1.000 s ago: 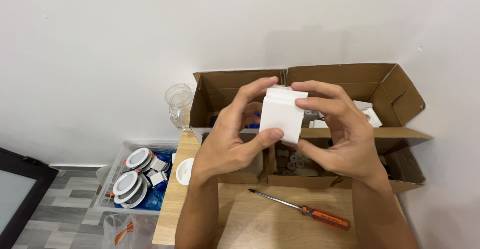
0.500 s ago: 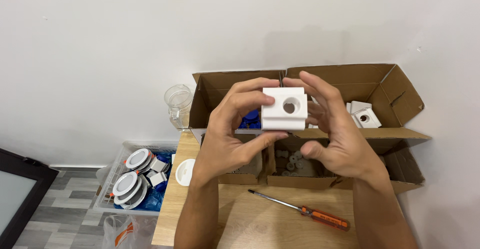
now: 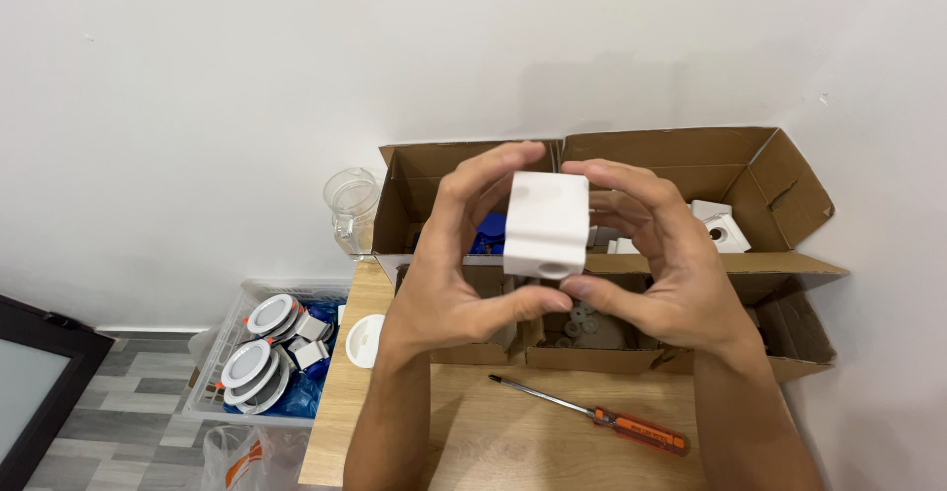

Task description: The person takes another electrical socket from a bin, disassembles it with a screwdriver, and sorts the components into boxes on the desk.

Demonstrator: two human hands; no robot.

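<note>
Bare forearms — no sleeves, no rings

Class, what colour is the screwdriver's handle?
Orange, on the screwdriver lying on the table; head view.

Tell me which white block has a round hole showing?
The white block in the cardboard box, at right. The held white block, between both hands, shows plain faces.

A box (image 3: pixel 546 225) sits between the left hand (image 3: pixel 449 284) and right hand (image 3: pixel 671 274), above an open carton (image 3: pixel 769 171) at the table's (image 3: pixel 513 442) back edge; a screwdriver (image 3: pixel 602 417) lies before the carton, a jug (image 3: pixel 350 205) to its left, a bin (image 3: pixel 261 348) on the floor left of the table
</note>
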